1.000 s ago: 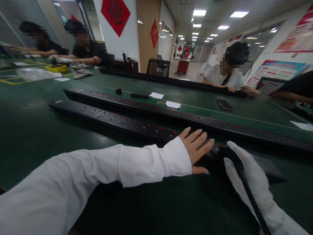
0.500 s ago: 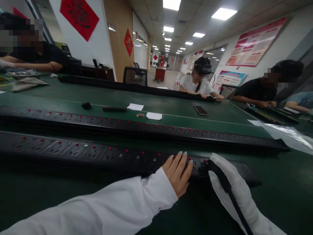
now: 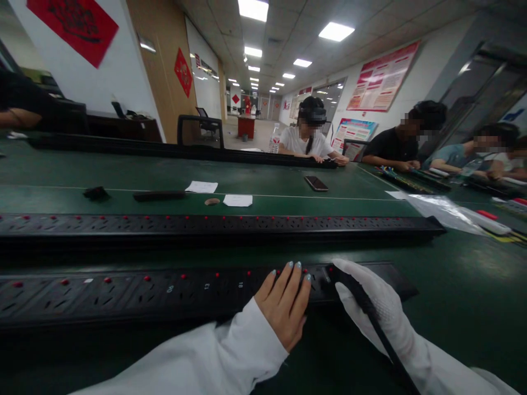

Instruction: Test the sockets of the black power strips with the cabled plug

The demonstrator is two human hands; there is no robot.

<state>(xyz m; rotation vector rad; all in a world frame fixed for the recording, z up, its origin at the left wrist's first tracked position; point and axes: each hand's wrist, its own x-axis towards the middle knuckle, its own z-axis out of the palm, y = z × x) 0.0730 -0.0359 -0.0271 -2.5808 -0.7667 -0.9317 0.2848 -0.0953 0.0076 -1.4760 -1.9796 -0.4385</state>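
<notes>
The near power strip (image 3: 123, 296) lies across the tabletop (image 3: 473, 329) right in front of me, and I place everything by it. My left hand (image 3: 284, 307), bare, rests spread on top of it, gripping nothing. My right hand (image 3: 374, 299), in a white glove, is closed around a black plug (image 3: 356, 293) with a thick cable (image 3: 389, 348), held at the strip's right-hand part; whether its pins are in a socket I cannot see. Well beyond the strip stands a clear bottle (image 3: 274, 138), its contents too small to make out, and beyond its right end lies clear plastic wrap (image 3: 447, 213); I can't tell if anything is inside. Counting: a second power strip (image 3: 247, 226) runs just beyond the near one, and farther beyond it come three white slips of paper (image 3: 237, 201), one phone (image 3: 316, 183), one black bar (image 3: 160, 196), one small black piece (image 3: 95, 193) and one long black rail (image 3: 164, 149), where a person in white (image 3: 307, 140) has their hands. Seven red dots (image 3: 147, 278) show on the near strip left of my bare hand. Of its three white markings (image 3: 207, 286), one looks like 13, another like 18; the third I can't read surely.
</notes>
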